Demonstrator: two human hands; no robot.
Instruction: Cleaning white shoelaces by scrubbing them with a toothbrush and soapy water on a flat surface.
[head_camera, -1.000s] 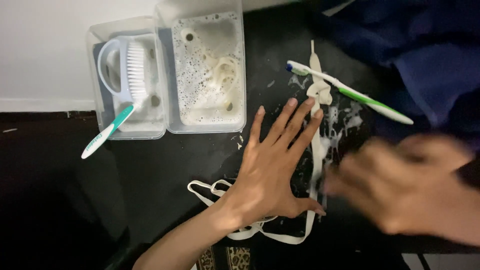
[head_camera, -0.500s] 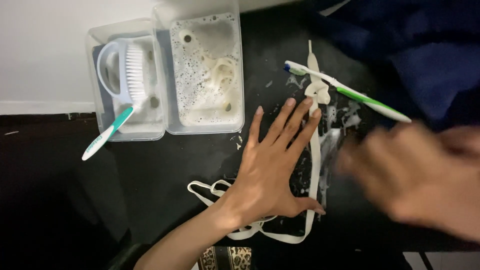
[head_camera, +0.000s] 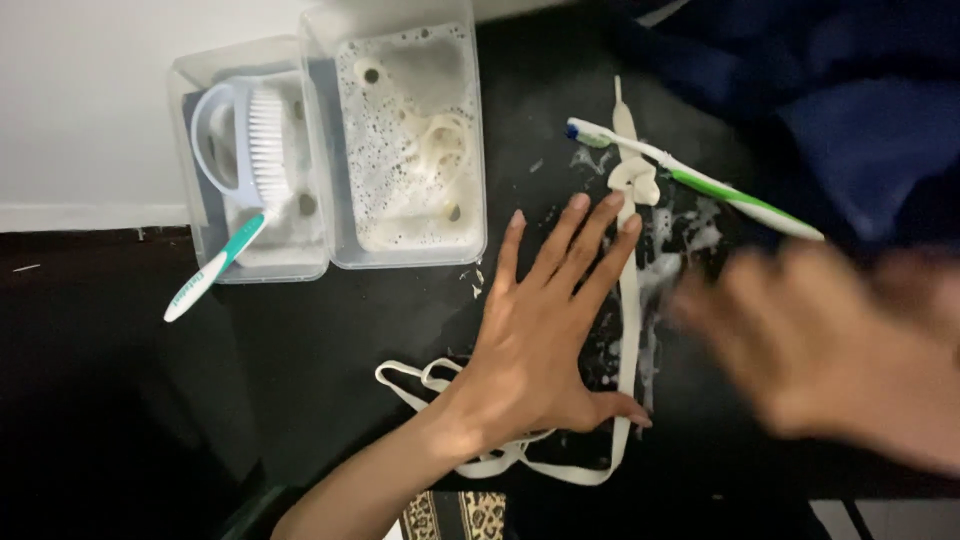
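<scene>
Right, from the head camera I see a black, matte table (head_camera: 300, 360) that fills most of the frame, butted against a pale wall at the top left, with a strip of patterned carpet just showing at the bottom edge. My left hand (head_camera: 545, 340) lies flat on the table, palm down and fingers spread apart, gripping nothing; it presses on a long white shoelace (head_camera: 628, 300), a flat woven band that runs upward past my fingertips to a knotted bunch near the top and loops out loosely under my wrist. Soapy white foam is smeared over the dark surface beside the lace. My right hand (head_camera: 840, 350) is a blur at the right, over the table and near the foam; I cannot tell whether its fingers are apart or closed, nor whether it holds anything. A green-and-white toothbrush (head_camera: 700, 180) lies slantwise across the upper part of the lace. At the top stand two clear plastic tubs side by side, touching: the right tub (head_camera: 480, 150) holds frothy, bubbly water, the left tub (head_camera: 185, 150) a white scrubbing brush (head_camera: 255, 145) with a loop handle and a teal-and-white toothbrush (head_camera: 215, 270) that sticks out over its rim. Dark blue cloth (head_camera: 850, 90) lies bunched in the top right corner.
</scene>
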